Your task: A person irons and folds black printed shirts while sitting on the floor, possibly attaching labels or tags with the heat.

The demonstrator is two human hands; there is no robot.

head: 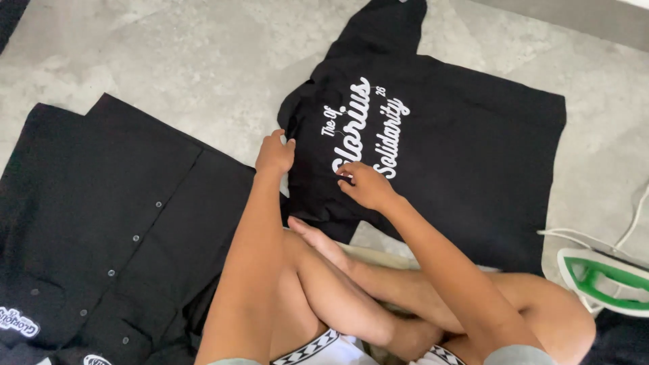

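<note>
A black shirt (466, 155) with white lettering on its back lies spread on the grey floor in front of me. My left hand (274, 154) rests at the shirt's left edge, fingers curled over the fabric. My right hand (365, 186) presses flat on the shirt just below the white print, fingers close together. I sit cross-legged, and my bare knees and one foot (318, 240) show below my arms.
A stack of black buttoned shirts (115, 223) lies on the floor at the left. A green and white iron (598, 280) with a white cord (629, 226) sits at the right edge. Grey stone floor (189, 61) surrounds everything.
</note>
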